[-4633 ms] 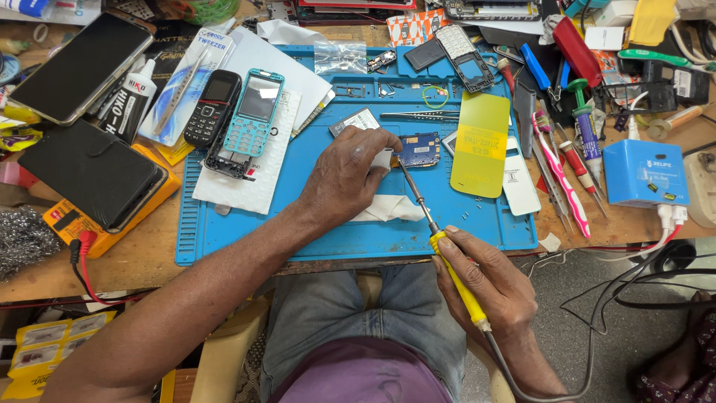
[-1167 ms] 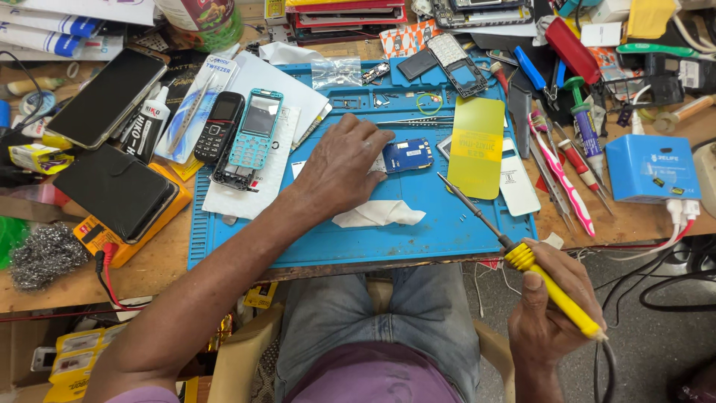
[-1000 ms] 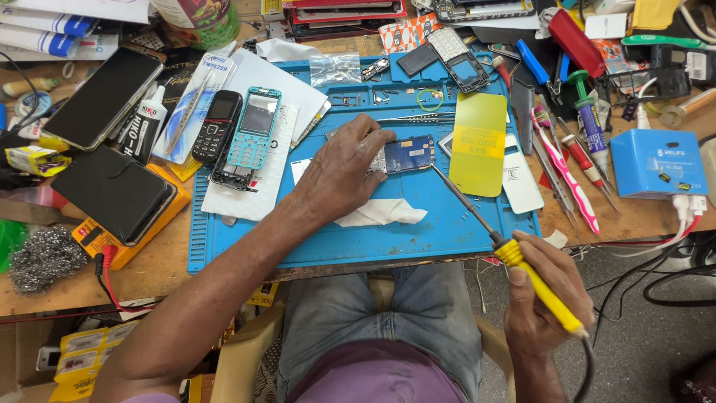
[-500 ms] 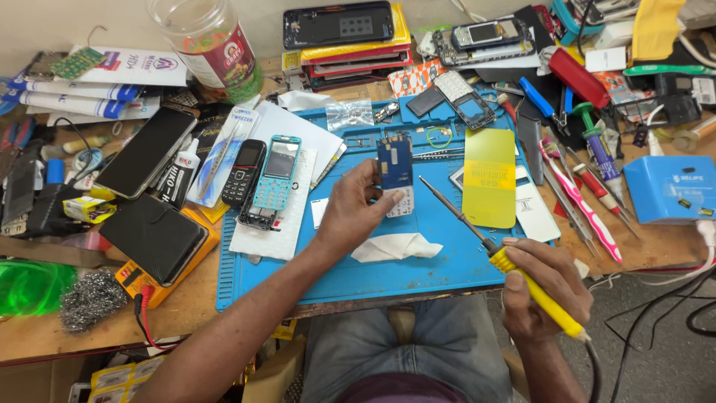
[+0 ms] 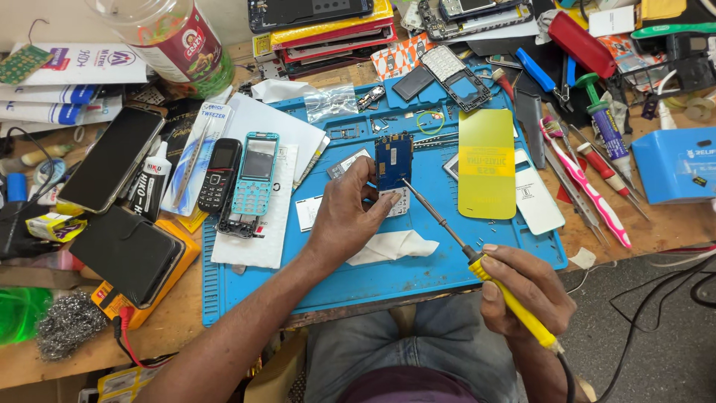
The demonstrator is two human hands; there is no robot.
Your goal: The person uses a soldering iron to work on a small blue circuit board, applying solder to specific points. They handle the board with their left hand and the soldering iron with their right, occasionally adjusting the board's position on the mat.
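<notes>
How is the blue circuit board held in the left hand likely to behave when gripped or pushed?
The circuit board looks thin and flat, so probably stiff and light. The left hand props it upright by its lower edge, so it would likely tip if released. The soldering iron tip beside it suggests delicate parts.

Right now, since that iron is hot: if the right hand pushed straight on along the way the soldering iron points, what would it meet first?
Most likely the blue circuit board that the left hand holds tilted up. The right hand aims the soldering iron up-left, its tip at the board's lower right edge; contact is unclear.
</notes>
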